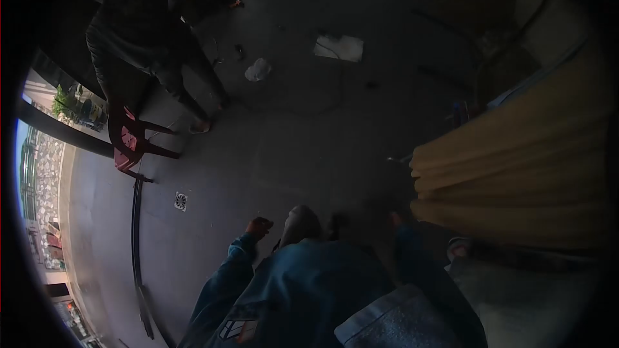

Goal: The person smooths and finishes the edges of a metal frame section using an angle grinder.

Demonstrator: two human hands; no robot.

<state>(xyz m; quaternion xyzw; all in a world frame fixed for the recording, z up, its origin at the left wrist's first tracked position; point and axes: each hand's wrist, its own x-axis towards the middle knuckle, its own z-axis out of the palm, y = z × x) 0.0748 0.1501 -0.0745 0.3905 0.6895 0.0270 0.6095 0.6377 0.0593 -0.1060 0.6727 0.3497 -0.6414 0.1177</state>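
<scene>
My left hand (pixel 260 227) hangs beside my body at the lower middle, its fingers loosely curled, and nothing shows in it. Close to it is my grey trouser knee (pixel 302 222). My right hand (pixel 396 219) is dim and blurred on the other side, so its fingers cannot be made out. The nearest thing to it is the hanging brown-yellow cloth (pixel 503 161). Both arms are in the dark teal sleeves of my jacket (pixel 316 277).
Ahead to the left, a person (pixel 155 58) stands by a red plastic chair (pixel 132 138). A floor drain (pixel 181 202), a crumpled pale thing (pixel 258 70) and a white sheet-like piece (pixel 339 48) are on the grey floor. A dark strip (pixel 137 245) runs along the left.
</scene>
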